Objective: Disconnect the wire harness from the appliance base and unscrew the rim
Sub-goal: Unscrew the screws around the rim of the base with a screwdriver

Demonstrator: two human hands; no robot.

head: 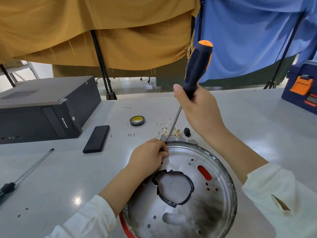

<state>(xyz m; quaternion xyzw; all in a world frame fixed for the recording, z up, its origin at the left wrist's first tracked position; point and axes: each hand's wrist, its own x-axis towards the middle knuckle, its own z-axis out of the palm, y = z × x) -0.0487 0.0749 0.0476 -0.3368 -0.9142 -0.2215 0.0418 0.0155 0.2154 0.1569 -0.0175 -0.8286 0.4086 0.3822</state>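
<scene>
Grey worktable (248,117), smooth and glossy, with bare surface showing to the right of the work and along the near left. Black computer case (42,110) occupies the far left. Round, dished metal appliance base (181,194), scorched and perforated, lies at the near edge; its raised rim (221,165) curves along the right. Right hand (197,107) has fingers wrapped around the knobbed black-and-orange screwdriver (197,66), shaft slanting down to the rim's far edge. Left hand (147,155) pinches something small there, fingers bunched. Loose wire harness (169,130) lies just beyond the base. Tape roll (137,120) nearby.
</scene>
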